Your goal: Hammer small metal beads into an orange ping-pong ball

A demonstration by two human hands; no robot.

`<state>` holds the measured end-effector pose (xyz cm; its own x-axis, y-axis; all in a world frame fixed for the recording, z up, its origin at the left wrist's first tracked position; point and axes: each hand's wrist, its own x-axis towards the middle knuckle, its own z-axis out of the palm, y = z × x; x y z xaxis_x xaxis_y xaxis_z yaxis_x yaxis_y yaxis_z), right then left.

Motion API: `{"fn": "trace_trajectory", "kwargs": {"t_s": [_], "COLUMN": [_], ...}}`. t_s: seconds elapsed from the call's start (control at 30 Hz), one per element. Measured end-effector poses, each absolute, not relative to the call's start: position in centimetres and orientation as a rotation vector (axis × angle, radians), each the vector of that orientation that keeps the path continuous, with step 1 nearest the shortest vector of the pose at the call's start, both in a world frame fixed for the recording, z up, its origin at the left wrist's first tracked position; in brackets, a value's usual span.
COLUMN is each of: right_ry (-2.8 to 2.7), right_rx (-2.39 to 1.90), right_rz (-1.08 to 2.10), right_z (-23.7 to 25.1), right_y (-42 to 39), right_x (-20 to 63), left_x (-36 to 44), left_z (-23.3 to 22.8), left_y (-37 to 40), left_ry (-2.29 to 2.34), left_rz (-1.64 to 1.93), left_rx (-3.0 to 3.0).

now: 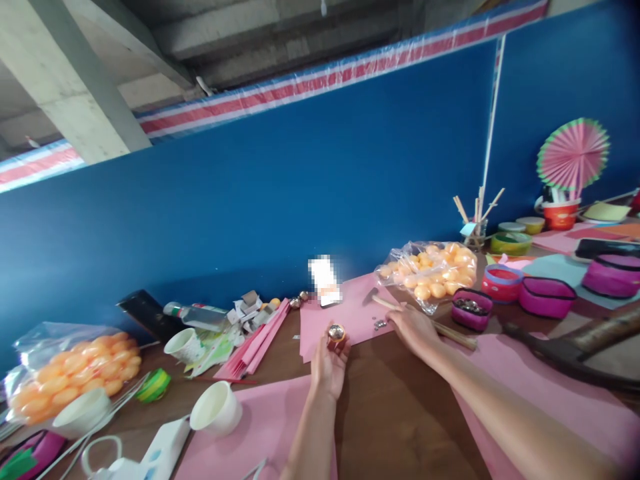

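My left hand point(327, 365) is raised over the brown table and holds a small round orange piece with a shiny metal top point(336, 332) between its fingertips. My right hand point(410, 328) reaches forward, palm down, with its fingers on the pink paper sheet point(350, 313) beside a few small metal bits point(380, 324). A wooden stick point(453, 333) lies just under and to the right of that hand. Whether the right fingers pinch anything is hidden.
A bag of orange balls point(430, 270) sits behind the right hand, another bag of them point(75, 377) at far left. Magenta pouches point(546, 295), white cups point(216, 408), folded pink strips point(257, 343), a dark tool point(565, 353) and a paper fan point(573, 155) crowd the table against the blue wall point(280, 187).
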<state>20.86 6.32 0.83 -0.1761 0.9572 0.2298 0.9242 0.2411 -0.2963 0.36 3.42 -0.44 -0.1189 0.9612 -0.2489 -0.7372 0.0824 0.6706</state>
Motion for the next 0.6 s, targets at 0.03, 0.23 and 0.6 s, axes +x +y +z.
{"fn": "trace_trajectory", "kwargs": {"t_s": [0.03,0.23,0.6], "right_ry": [-2.153,-2.159,-2.156], "right_rx": [-1.747,-1.735,-1.733], "right_rz": [0.123,0.049,0.074], "right_z": [0.67,0.28,0.4], "right_y": [6.44,6.59,6.43], "right_x": [20.88,20.92,20.77], "left_x": [0.39,0.54,0.92], "left_z": [-0.47,-0.43,0.0], "left_y": [3.37,3.09,2.92], "left_ry": [0.791,0.759,0.818], "left_rz": [1.503,1.484,1.497], "left_rx": [0.376,0.465,0.518]}}
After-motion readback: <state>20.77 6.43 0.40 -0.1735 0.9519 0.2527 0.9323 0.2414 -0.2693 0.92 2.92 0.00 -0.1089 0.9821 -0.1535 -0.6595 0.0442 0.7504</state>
